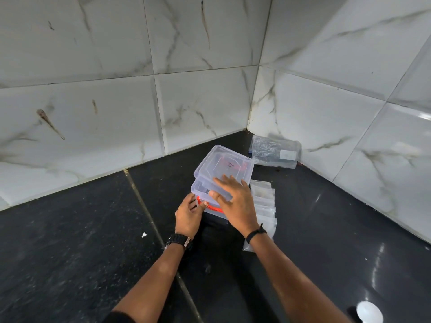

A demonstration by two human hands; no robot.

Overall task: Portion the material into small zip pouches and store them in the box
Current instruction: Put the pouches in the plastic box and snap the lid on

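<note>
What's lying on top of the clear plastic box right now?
A clear lid sits askew on the box, with the right hand resting flat on it. Something red shows faintly through the plastic; the rest of the contents can't be made out.

Clear, slightly cloudy plastic for the box (pixel 205 192) and its lid (pixel 224 166), smooth, with an orange seal (pixel 211 207) at the rim. Thin glossy transparent film for the pouches (pixel 264 201) and the bag (pixel 275 151) in the corner. Black speckled stone for the counter (pixel 81 241), polished and reflecting. White glazed marble-pattern tiles (pixel 198 101), shiny.
</note>
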